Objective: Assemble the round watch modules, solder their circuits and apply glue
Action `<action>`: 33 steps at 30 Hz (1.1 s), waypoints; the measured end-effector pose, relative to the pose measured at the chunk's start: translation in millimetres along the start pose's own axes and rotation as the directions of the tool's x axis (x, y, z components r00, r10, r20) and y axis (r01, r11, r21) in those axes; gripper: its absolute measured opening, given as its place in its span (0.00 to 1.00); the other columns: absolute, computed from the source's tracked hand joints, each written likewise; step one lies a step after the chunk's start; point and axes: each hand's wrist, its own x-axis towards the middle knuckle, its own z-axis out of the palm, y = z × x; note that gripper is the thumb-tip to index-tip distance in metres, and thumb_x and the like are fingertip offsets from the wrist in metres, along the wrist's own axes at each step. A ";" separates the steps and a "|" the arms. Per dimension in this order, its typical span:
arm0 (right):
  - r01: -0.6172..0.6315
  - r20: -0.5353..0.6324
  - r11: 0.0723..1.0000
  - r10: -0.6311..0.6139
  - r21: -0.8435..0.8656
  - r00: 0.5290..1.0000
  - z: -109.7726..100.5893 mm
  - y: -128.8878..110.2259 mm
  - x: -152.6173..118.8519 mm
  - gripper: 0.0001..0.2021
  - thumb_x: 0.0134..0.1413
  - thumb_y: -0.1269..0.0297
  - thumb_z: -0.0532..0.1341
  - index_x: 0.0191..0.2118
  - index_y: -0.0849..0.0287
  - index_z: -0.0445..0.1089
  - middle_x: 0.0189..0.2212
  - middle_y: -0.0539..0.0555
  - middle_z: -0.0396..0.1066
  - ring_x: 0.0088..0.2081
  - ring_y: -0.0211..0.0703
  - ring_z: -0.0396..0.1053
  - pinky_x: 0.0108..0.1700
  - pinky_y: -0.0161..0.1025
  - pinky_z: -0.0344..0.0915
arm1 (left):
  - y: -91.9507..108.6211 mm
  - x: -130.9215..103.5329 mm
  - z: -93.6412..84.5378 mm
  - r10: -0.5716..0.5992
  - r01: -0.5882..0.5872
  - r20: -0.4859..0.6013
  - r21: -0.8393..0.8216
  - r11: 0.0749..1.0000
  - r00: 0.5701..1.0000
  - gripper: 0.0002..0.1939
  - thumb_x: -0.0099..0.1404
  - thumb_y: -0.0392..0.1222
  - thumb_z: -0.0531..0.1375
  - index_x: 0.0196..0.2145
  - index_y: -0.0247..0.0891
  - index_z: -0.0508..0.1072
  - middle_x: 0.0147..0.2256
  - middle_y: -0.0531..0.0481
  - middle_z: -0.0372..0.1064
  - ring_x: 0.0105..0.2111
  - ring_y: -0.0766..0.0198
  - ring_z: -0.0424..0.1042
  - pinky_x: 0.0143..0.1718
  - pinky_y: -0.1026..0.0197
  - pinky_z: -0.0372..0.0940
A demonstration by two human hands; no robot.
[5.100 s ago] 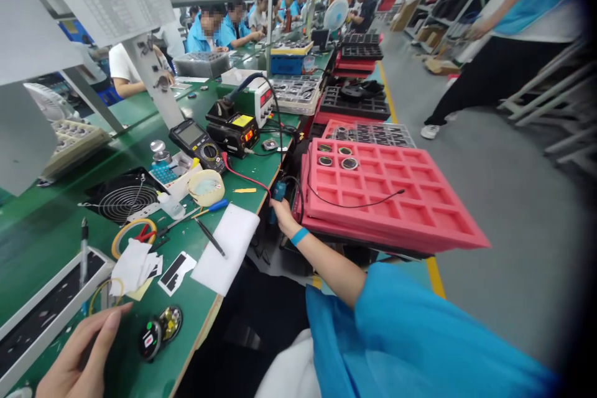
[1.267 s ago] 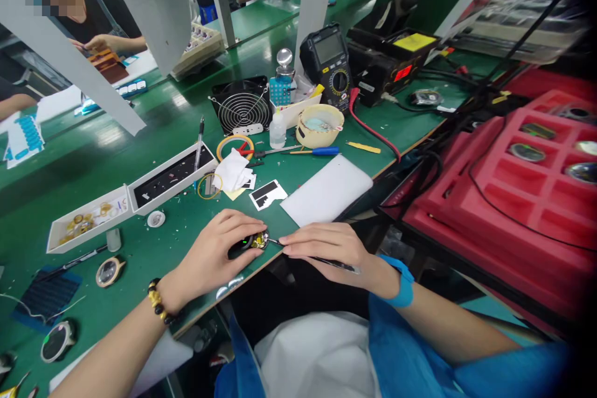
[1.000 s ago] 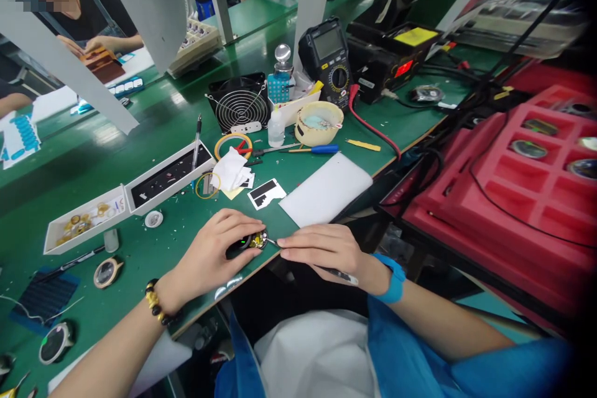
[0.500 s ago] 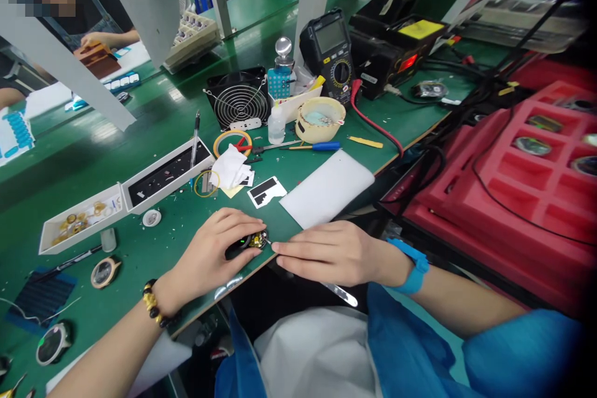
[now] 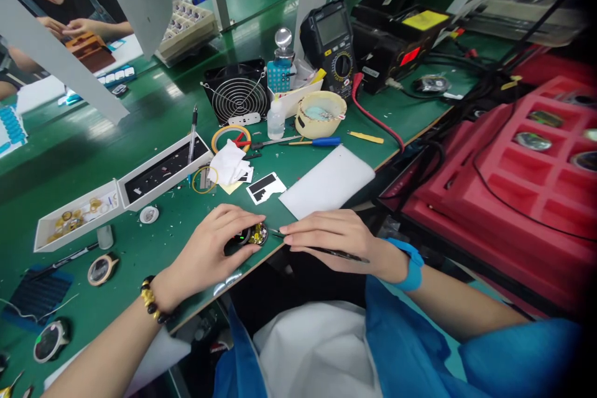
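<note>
My left hand (image 5: 212, 249) presses down on a small round watch assembly (image 5: 254, 235) with gold parts and a green light, at the near edge of the green workbench (image 5: 140, 106). My right hand (image 5: 333, 236) grips thin metal tweezers (image 5: 326, 252), their tip touching the right side of the assembly. A white foam pad (image 5: 326, 181) lies just behind my right hand.
Behind lie a black-and-white sticker sheet (image 5: 265, 186), white parts trays (image 5: 125, 183), a small fan (image 5: 236, 92), a multimeter (image 5: 332, 43), a solder-sponge bowl (image 5: 321, 113) and a blue screwdriver (image 5: 317, 142). Red foam trays (image 5: 513, 180) stand at right. Loose watch cases (image 5: 100, 268) lie at left. Other people work across the bench.
Five seconds ago my right hand reached toward a cable by the red trays and my left hovered near the assembly. Now both hands are on it; the tweezers lie flatter than half a second ago.
</note>
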 end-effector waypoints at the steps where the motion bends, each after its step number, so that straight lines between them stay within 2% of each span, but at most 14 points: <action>1: -0.008 -0.007 1.000 0.008 0.010 1.000 1.4 0.2 -1.6 0.13 0.63 0.76 0.66 0.52 0.62 0.74 0.49 0.57 0.80 0.45 0.42 0.79 0.44 0.37 0.75 | -0.3 -0.4 0.0 -0.004 0.004 0.002 -0.001 1.000 1.000 0.21 0.71 0.42 0.63 0.60 0.43 0.70 0.51 0.46 0.75 0.52 0.55 0.68 0.56 0.49 0.68; 8: 0.013 -0.011 1.000 -0.013 0.014 1.000 7.4 4.7 -7.1 0.17 0.61 0.81 0.63 0.53 0.60 0.74 0.51 0.57 0.79 0.45 0.43 0.78 0.43 0.39 0.74 | -1.6 -0.5 0.7 -0.015 0.015 0.012 -0.009 1.000 1.000 0.21 0.71 0.42 0.63 0.60 0.43 0.70 0.51 0.47 0.75 0.53 0.55 0.67 0.56 0.50 0.67; 25: 0.054 -0.047 0.998 -0.055 -0.034 0.997 11.1 3.1 2.9 0.11 0.65 0.78 0.60 0.48 0.61 0.76 0.47 0.57 0.81 0.39 0.41 0.79 0.38 0.38 0.73 | -2.1 0.1 0.3 -0.008 0.008 0.014 -0.016 1.000 1.000 0.19 0.72 0.42 0.62 0.59 0.43 0.71 0.52 0.47 0.75 0.53 0.54 0.67 0.56 0.48 0.67; 33: 0.073 -0.050 0.996 -0.076 -0.046 0.996 11.3 3.1 4.8 0.11 0.67 0.75 0.59 0.49 0.60 0.76 0.47 0.56 0.81 0.39 0.39 0.79 0.37 0.36 0.73 | -2.0 0.0 -0.1 -0.018 0.018 0.006 -0.016 1.000 1.000 0.19 0.71 0.43 0.63 0.58 0.44 0.71 0.51 0.47 0.76 0.53 0.55 0.68 0.56 0.48 0.68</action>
